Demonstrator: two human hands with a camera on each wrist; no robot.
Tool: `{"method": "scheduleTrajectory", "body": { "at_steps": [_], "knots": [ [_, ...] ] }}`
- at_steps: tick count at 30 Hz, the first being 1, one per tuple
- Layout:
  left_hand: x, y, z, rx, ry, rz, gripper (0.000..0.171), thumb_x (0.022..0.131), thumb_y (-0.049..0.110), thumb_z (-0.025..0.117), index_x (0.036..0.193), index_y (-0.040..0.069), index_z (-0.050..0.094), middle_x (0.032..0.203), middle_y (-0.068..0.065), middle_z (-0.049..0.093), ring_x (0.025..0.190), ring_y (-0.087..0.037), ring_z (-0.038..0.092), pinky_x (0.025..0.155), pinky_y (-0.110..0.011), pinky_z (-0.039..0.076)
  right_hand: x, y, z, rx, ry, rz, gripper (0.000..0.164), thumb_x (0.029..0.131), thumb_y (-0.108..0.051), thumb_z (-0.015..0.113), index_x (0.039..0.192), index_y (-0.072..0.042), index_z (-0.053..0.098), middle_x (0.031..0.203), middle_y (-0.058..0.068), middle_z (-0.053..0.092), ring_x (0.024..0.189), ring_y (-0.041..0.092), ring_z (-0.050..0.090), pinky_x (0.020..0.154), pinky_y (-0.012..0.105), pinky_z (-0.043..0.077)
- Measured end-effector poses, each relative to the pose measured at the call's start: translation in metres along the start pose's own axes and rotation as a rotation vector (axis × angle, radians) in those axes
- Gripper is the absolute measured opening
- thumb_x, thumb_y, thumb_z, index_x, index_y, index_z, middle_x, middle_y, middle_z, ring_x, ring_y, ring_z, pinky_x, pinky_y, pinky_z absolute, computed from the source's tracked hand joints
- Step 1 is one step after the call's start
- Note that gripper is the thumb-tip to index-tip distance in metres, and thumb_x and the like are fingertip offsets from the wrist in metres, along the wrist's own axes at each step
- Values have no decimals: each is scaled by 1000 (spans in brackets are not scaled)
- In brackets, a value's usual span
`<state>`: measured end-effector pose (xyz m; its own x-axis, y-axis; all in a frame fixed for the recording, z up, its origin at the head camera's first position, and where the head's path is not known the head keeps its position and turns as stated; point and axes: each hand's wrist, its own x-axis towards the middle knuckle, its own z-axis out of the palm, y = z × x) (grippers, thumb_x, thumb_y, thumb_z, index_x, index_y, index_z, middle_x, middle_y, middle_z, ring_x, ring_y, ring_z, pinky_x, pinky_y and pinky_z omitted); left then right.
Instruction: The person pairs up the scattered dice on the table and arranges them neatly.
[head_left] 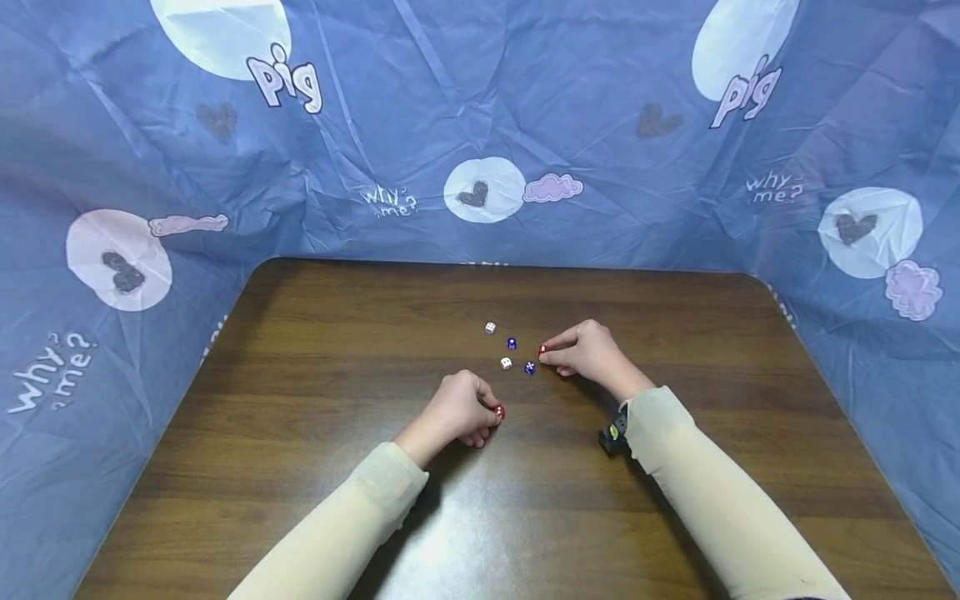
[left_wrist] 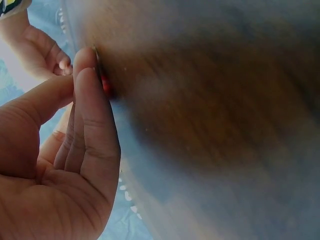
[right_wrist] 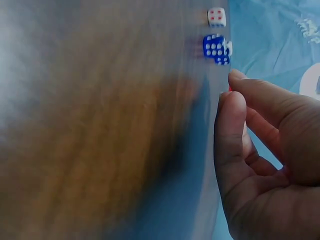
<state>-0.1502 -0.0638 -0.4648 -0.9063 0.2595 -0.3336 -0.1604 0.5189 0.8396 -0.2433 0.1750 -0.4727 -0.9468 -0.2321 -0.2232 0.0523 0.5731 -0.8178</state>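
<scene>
In the head view my left hand (head_left: 461,407) pinches a red die (head_left: 499,412) just above or on the table; I cannot tell which. Farther back and to the right, my right hand (head_left: 588,352) holds another red die (head_left: 542,350) between thumb and fingertips. Left of that hand lie two blue dice, a nearer one (head_left: 529,367) and a farther one (head_left: 512,343). Two white dice, one near (head_left: 506,363) and one far (head_left: 490,328), sit beside them. The left wrist view shows only a sliver of red at the fingertips (left_wrist: 89,75).
A brown wooden table (head_left: 300,350) with rounded back corners carries the dice. Behind it and along both sides hangs a blue printed cloth (head_left: 420,117). A dark device (head_left: 613,433) is strapped at my right wrist.
</scene>
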Motion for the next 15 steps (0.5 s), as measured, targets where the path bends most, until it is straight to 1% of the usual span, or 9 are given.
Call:
{"method": "scheduleTrajectory", "body": {
  "at_steps": [3, 7, 12, 15],
  "knots": [
    [-1, 1, -1, -1, -2, 4, 5, 85, -4, 78, 85, 0, 75, 59, -17, 66, 48, -28, 68, 43, -36, 59, -10, -2, 2, 2, -9, -10, 17, 85, -16, 85, 98, -5, 81, 86, 6, 76, 66, 19, 72, 61, 32, 63],
    [-1, 3, -1, -7, -2, 3, 5, 85, -4, 78, 85, 0, 75, 59, -17, 66, 48, -27, 68, 43, -36, 59, -22, -3, 8, 2, -8, -34, 16, 85, -16, 86, 97, -6, 81, 84, 5, 76, 65, 18, 72, 60, 32, 62],
    [0, 2, 0, 4, -2, -1, 5, 85, -4, 78, 86, -1, 75, 58, -16, 66, 46, -25, 67, 43, -36, 59, -36, -6, 19, -13, -18, -63, 14, 85, -15, 86, 95, -7, 82, 81, 3, 75, 63, 18, 71, 57, 31, 62],
    [0, 1, 1, 18, -1, 4, 5, 85, -5, 78, 86, -1, 75, 57, -15, 66, 46, -24, 66, 42, -35, 58, -45, -9, 27, -33, -34, -79, 11, 84, -16, 87, 92, -10, 82, 79, 0, 75, 61, 17, 70, 56, 31, 61]
  ]
}}
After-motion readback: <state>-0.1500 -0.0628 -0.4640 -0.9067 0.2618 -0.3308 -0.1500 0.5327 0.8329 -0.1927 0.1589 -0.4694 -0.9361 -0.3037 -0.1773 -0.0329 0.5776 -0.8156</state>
